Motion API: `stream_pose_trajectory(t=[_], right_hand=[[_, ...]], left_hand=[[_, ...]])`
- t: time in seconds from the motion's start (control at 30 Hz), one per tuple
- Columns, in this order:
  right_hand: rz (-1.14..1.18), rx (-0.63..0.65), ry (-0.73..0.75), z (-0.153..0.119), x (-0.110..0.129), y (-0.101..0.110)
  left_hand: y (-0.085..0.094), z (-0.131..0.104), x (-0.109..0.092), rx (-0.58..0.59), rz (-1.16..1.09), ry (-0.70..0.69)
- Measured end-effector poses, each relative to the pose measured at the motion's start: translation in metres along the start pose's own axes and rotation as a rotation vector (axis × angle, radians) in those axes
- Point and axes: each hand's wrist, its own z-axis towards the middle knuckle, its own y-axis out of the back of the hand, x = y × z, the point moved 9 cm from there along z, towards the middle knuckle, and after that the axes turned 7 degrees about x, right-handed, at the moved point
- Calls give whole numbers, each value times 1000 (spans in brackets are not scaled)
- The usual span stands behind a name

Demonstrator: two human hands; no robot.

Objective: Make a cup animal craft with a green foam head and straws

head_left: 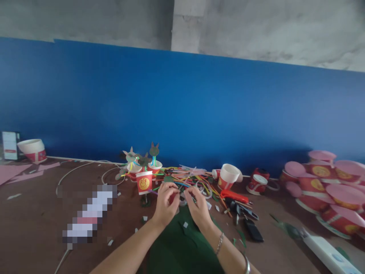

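On the brown bench [34, 224], a green sheet [179, 247] lies nearest; just beyond it the left hand [166, 201] and right hand [199, 205] pinch together on a small red piece [173, 197]. Beyond the hands lie straws [188, 177], flanked by red cups [144, 182]. Behind the straws a blue wall [182, 102] rises to grey concrete [256, 26].

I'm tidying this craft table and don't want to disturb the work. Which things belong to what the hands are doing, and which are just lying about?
In hand:
left hand and right hand, meeting over a small red piece
pile of coloured straws just behind
green sheet beneath

Lying about:
red cutter
tipped cup
pink-lidded cups
white power strip
cup at far left
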Motion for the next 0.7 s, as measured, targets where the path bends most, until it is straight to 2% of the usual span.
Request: stream_pose_trajectory(t=[0.17,0.47,0.7], right_hand=[[-99,45,77,0,6,-5],[-75,67,14,-1,-2,-8],[-85,73,79,-2,7,-9]], left_hand=[[-4,1,-10,109,-23,-18],[-7,2,-2,76,-31,18],[-8,0,-4,94,-54,27]])
